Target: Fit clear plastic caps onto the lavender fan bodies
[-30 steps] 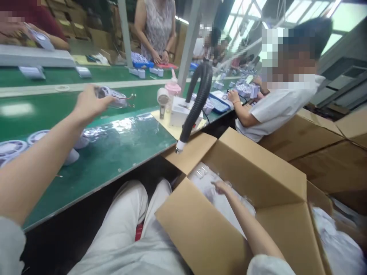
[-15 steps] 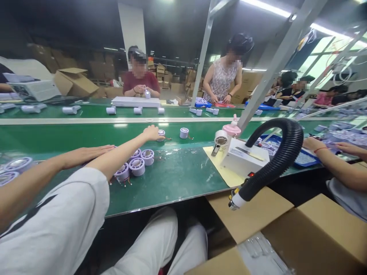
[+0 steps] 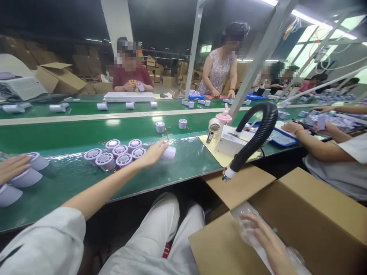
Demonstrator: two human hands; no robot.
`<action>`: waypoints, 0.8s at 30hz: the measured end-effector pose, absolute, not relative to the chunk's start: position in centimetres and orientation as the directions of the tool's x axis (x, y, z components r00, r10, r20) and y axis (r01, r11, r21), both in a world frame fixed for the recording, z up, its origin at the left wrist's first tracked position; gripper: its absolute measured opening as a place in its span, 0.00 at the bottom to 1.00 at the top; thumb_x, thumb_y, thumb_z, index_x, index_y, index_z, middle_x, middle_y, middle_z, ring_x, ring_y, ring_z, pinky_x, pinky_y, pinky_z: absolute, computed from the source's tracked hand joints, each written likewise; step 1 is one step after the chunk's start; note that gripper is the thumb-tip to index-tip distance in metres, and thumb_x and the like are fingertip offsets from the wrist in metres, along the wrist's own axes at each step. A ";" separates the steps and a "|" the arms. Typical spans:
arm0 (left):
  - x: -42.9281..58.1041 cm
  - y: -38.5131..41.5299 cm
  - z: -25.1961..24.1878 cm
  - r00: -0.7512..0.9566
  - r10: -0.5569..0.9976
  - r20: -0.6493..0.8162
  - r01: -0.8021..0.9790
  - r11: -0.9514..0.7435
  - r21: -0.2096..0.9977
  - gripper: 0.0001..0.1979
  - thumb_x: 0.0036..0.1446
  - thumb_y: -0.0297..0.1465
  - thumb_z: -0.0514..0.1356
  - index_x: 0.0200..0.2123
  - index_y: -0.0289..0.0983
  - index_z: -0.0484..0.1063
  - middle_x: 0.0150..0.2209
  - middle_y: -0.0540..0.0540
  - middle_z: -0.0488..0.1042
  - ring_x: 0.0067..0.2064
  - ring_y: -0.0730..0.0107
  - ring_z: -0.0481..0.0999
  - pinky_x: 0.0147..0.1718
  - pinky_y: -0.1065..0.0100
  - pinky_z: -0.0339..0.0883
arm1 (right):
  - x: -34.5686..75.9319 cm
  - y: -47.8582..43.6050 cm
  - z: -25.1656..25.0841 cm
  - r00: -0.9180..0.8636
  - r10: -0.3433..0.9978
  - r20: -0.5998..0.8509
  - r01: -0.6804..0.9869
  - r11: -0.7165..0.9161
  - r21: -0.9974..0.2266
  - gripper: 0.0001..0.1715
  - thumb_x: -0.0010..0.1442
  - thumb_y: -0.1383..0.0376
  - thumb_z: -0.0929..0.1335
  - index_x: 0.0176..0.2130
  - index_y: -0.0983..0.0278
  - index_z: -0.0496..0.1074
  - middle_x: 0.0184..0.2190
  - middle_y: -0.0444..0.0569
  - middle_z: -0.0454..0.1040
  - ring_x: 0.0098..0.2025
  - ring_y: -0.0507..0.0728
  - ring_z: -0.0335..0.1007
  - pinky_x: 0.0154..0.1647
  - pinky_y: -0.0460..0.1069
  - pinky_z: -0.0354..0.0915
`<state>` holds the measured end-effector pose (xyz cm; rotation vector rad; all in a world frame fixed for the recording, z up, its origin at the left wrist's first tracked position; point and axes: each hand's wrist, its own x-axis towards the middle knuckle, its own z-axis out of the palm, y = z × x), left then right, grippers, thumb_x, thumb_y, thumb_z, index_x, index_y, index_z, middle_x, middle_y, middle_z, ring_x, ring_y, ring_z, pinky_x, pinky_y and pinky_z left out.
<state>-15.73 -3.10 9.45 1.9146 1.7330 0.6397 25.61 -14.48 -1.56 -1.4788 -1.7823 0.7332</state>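
Note:
My left hand [image 3: 156,152], reaching from a white sleeve, is closed around a lavender cylindrical fan housing [image 3: 169,153] tipped on its side just over the green bench. Thin wires rise near its fingers. Left of it stands a cluster of similar fan housings [image 3: 105,160], vented ends up. Two more, one of them a housing [image 3: 159,127] with trailing wires, sit farther back. My right hand [image 3: 266,240] is low at the right over an open cardboard box [image 3: 309,225]. Its fingers are stretched out, slightly blurred, against clear plastic packaging [image 3: 246,219].
A co-worker's hand [image 3: 13,168] rests by larger-looking housings [image 3: 27,176] at the far left. A white box-shaped machine [image 3: 231,139] with a black corrugated hose [image 3: 266,126] stands right of centre. A blue tray [image 3: 283,140] lies near another co-worker. More people work across the line.
My left hand has drawn back toward me with a fan housing. My right hand has come into view at the box. The co-worker's hand has moved left, off the cluster.

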 end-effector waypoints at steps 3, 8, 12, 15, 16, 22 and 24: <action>-11.4 -7.7 6.8 0.263 0.962 -0.079 0.626 -0.108 0.772 0.25 0.66 0.41 0.39 0.47 0.34 0.69 0.39 0.40 0.77 0.35 0.65 0.77 0.32 0.65 0.72 | 20.0 -17.1 1.2 -0.407 0.877 0.254 0.641 0.473 -0.605 0.25 0.63 0.56 0.64 0.58 0.54 0.67 0.53 0.54 0.71 0.54 0.64 0.70 0.52 0.58 0.71; -7.7 -13.5 3.9 0.642 0.728 -0.240 0.254 0.093 0.963 0.14 0.59 0.37 0.53 0.39 0.37 0.74 0.39 0.45 0.76 0.31 0.71 0.73 0.29 0.69 0.67 | 14.6 -17.9 3.4 -0.511 0.787 0.345 0.740 0.607 -0.289 0.26 0.62 0.66 0.65 0.59 0.56 0.67 0.57 0.61 0.65 0.52 0.69 0.67 0.45 0.62 0.72; -7.4 -15.2 3.7 0.635 0.768 -0.079 0.333 -0.180 0.926 0.10 0.59 0.34 0.57 0.39 0.37 0.75 0.42 0.45 0.73 0.43 0.65 0.72 0.44 0.65 0.65 | 14.1 -17.8 3.3 -0.538 0.827 0.163 0.733 0.554 -0.394 0.16 0.57 0.73 0.68 0.44 0.59 0.76 0.57 0.58 0.64 0.53 0.68 0.66 0.44 0.60 0.71; -7.5 -16.1 3.6 0.566 0.824 0.009 0.391 -0.278 0.877 0.09 0.60 0.36 0.58 0.40 0.39 0.75 0.41 0.45 0.72 0.43 0.65 0.71 0.46 0.64 0.64 | 14.2 -18.2 3.3 -0.523 0.850 0.062 0.613 0.426 -0.666 0.05 0.55 0.68 0.72 0.34 0.60 0.75 0.54 0.53 0.66 0.52 0.63 0.68 0.49 0.58 0.69; -7.6 -16.3 3.5 0.534 0.845 0.023 0.397 -0.275 0.876 0.11 0.58 0.38 0.60 0.42 0.39 0.74 0.41 0.45 0.71 0.43 0.65 0.71 0.44 0.64 0.65 | 14.2 -18.4 3.4 -0.511 0.859 0.042 0.556 0.367 -0.745 0.02 0.56 0.65 0.72 0.32 0.60 0.74 0.52 0.51 0.68 0.50 0.62 0.69 0.49 0.56 0.69; -7.7 -16.8 1.2 0.495 0.858 0.136 0.360 -0.345 0.867 0.31 0.39 0.44 0.72 0.49 0.44 0.75 0.50 0.41 0.67 0.52 0.55 0.69 0.51 0.56 0.66 | 14.0 -18.6 3.9 -0.315 0.948 -0.038 0.311 0.065 -0.948 0.16 0.59 0.60 0.69 0.22 0.63 0.70 0.43 0.51 0.72 0.43 0.58 0.71 0.36 0.49 0.69; -7.8 -16.9 0.9 0.546 0.828 0.130 0.353 -0.368 0.860 0.32 0.40 0.43 0.72 0.51 0.45 0.74 0.56 0.40 0.65 0.57 0.51 0.67 0.58 0.52 0.61 | 14.2 -18.4 3.7 -0.280 0.957 -0.075 0.242 -0.006 -0.970 0.17 0.56 0.60 0.71 0.20 0.63 0.69 0.41 0.51 0.74 0.42 0.58 0.72 0.37 0.50 0.69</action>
